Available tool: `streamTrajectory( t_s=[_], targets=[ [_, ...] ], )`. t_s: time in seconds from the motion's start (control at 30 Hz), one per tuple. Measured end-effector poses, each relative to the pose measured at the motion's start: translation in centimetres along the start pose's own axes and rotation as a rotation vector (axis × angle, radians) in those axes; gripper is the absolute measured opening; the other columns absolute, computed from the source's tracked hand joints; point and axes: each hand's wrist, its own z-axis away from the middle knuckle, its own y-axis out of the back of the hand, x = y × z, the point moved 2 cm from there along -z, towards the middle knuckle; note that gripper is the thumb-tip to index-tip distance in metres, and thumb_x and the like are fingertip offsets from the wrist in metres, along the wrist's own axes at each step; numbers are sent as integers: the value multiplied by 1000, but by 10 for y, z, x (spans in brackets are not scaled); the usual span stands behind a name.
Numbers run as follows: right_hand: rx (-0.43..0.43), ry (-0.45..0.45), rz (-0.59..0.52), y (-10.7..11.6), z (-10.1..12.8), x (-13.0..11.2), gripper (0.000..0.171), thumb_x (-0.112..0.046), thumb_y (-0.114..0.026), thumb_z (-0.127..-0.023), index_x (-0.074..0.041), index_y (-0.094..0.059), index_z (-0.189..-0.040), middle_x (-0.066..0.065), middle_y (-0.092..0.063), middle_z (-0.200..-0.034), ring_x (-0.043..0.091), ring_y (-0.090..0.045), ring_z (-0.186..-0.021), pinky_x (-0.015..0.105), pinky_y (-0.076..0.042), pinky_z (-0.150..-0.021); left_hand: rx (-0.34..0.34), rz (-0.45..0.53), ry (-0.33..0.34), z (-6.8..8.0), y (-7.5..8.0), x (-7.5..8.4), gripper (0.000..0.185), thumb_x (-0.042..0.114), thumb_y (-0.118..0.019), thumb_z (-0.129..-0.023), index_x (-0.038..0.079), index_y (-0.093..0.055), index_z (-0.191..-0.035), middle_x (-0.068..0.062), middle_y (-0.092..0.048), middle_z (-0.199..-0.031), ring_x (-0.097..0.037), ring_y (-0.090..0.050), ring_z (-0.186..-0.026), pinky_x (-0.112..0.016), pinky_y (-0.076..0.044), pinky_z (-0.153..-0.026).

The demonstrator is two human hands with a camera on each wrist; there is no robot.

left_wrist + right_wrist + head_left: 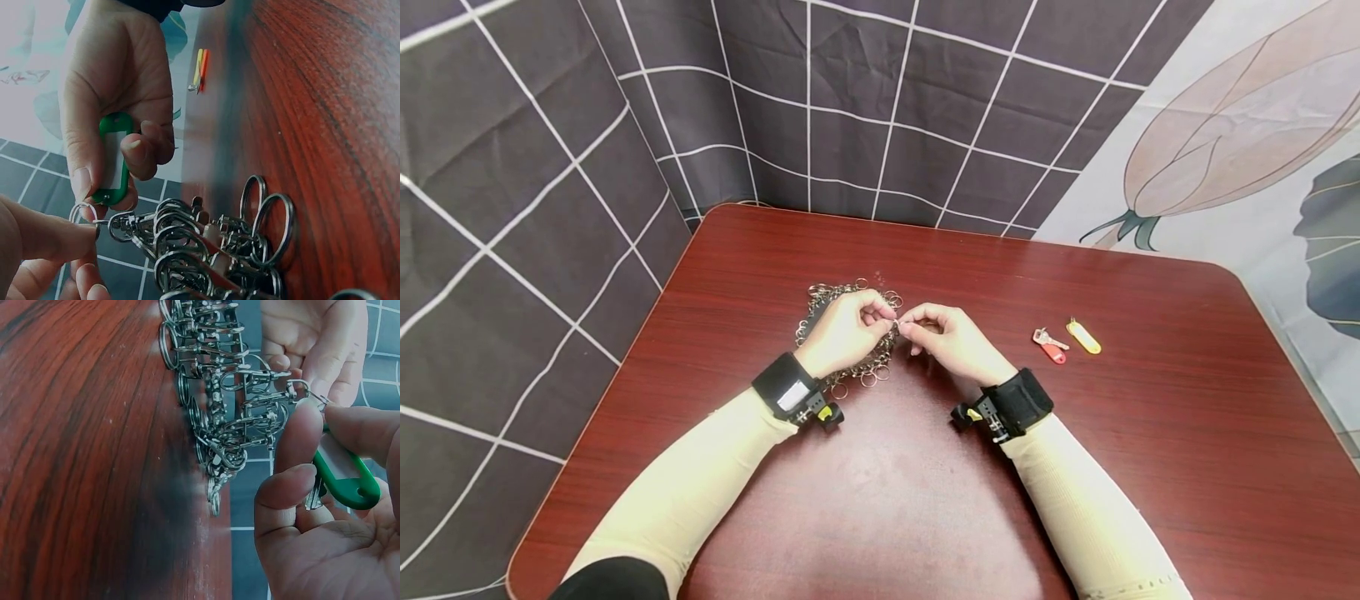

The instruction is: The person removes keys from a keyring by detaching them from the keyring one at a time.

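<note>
Over the middle of the table, my left hand (pixel 847 332) pinches a small metal split ring (pixel 84 213) between thumb and fingers. Facing it, my right hand (pixel 957 340) grips a green key tag (pixel 114 156) with a pale label, its end close to that ring. A key (pixel 314 495) shows below the tag, partly covered by the right fingers. Beside the ring hangs a swivel clasp (pixel 265 400), part of a bunch of metal clasps and rings (pixel 880 367). Much of this bunch lies under the left hand in the head view.
To the right on the red-brown table (pixel 1150 433) lie a red key tag (pixel 1054 354) with a key (pixel 1049 339) and a yellow key tag (pixel 1083 337). A dark checked cloth (pixel 850 108) hangs along the table's back and left edges.
</note>
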Motion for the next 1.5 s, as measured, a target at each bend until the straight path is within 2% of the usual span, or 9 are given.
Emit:
streamTrajectory(
  t_s=[0.17,0.37,0.53,0.7,0.93,1.07,1.27,1.5],
  targets=[
    [14,-2,19,0,0,1,18,-22,-64,-94,-6,-69,-102,19,-65,-78,38,-62,-68,41,-51,-58,3,-5,2,0,1,0,8,7,-65,-86,14,-68,-91,1,-63,-80,-13,-60,-73,-28,-50,-68],
    [28,19,48,-3,0,4,21,-27,-67,-92,-6,-70,-97,12,-63,-69,32,-61,-62,28,-48,-62,-20,-15,5,2,-1,-4,8,10,-64,-86,15,-69,-92,3,-63,-80,-12,-59,-73,-28,-49,-67],
    [47,47,70,-4,1,2,16,-21,-65,-93,-6,-68,-95,9,-61,-67,32,-60,-60,27,-46,-58,-63,-69,18,3,-3,-4,10,17,-63,-89,14,-69,-96,3,-62,-79,-12,-57,-70,-28,-48,-66],
    [85,61,100,-2,1,1,15,-19,-64,-93,-5,-68,-96,10,-61,-68,31,-60,-60,28,-46,-58,-113,-137,25,2,-4,-3,11,22,-59,-93,15,-67,-92,3,-62,-79,-11,-57,-71,-28,-47,-67],
    [118,56,124,-1,2,-5,11,-19,-63,-94,-9,-68,-95,17,-64,-76,32,-61,-63,29,-46,-58,-188,-132,33,4,-4,-2,9,22,-60,-93,13,-61,-92,1,-61,-86,-13,-58,-80,-28,-48,-73],
    [133,62,121,0,0,-1,8,-20,-64,-94,-13,-67,-95,16,-66,-80,25,-61,-63,28,-47,-56,-181,-101,19,4,-3,-1,8,19,-63,-92,13,-60,-88,0,-61,-84,-14,-58,-77,-28,-48,-70],
    [121,49,59,0,0,0,12,-19,-65,-94,-9,-63,-98,19,-65,-87,31,-63,-67,31,-49,-56,-141,-95,30,3,-2,0,7,19,-63,-92,14,-58,-88,0,-60,-85,-14,-58,-78,-29,-48,-70],
    [106,45,122,1,1,-1,10,-20,-63,-95,-11,-65,-97,16,-66,-85,31,-64,-69,29,-48,-54,-78,-66,63,3,-1,2,4,14,-61,-93,12,-58,-93,-2,-61,-89,-16,-59,-84,-32,-49,-75]
  ],
)
